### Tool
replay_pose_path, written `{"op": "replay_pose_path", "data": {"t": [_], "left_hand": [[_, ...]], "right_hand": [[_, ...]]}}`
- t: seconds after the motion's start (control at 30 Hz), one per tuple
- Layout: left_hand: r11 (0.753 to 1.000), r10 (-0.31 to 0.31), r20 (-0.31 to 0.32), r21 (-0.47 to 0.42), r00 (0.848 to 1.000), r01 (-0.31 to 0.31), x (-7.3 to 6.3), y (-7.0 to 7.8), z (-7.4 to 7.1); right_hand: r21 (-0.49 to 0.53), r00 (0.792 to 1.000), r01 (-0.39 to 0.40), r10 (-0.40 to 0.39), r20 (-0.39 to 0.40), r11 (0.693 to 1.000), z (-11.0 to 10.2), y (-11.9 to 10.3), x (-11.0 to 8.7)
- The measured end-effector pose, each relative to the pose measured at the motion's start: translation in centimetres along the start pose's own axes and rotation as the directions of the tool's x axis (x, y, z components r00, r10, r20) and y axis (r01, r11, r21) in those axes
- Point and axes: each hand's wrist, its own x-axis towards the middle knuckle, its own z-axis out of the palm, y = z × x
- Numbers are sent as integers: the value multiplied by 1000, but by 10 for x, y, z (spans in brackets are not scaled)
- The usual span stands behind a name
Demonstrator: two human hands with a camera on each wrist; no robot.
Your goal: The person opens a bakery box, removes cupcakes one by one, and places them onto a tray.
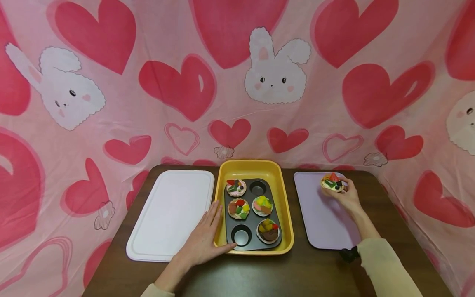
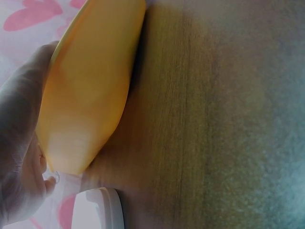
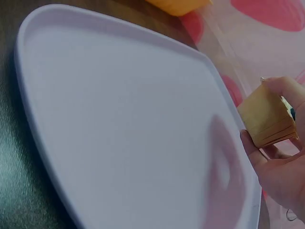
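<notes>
My right hand [image 1: 350,200] pinches a small fruit tart [image 1: 332,182] by its sides, over the far part of a lilac tray [image 1: 315,222]. Strawberry, kiwi and dark berries top it; its plain pale-brown cup [image 3: 267,114] shows in the right wrist view. On the left front corner of a yellow tray [image 1: 289,235] rests my left hand [image 1: 202,239], fingers extended along the rim and thumb across the front edge. Inside that tray lies a dark muffin tin [image 1: 253,223]. Several topped tarts, including a chocolate one [image 1: 268,232], fill most of its cups; the back right and front left cups are bare.
A white tray [image 1: 170,210] lies left of the yellow one, partly under my left forearm in the head view. All three trays sit on a dark wooden table [image 1: 274,276]. Behind it hangs a pink cloth [image 1: 230,107] printed with hearts and rabbits.
</notes>
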Motion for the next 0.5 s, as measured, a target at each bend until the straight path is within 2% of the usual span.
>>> {"op": "replay_pose_path", "data": {"t": [0.17, 0.27, 0.4, 0.5], "left_hand": [[1000, -11, 4, -19, 1000, 11, 0, 0, 0], [1000, -12, 4, -21, 1000, 12, -1, 0, 0], [1000, -11, 2, -19, 1000, 11, -1, 1, -1], [1000, -15, 4, -25, 1000, 15, -1, 1, -1]], "right_hand": [[-24, 1000, -20, 19, -15, 1000, -1, 7, 2], [6, 999, -22, 22, -37, 1000, -1, 10, 4], [27, 996, -24, 27, -84, 999, -2, 10, 8], [-2, 991, -25, 25, -131, 1000, -5, 8, 12]]}}
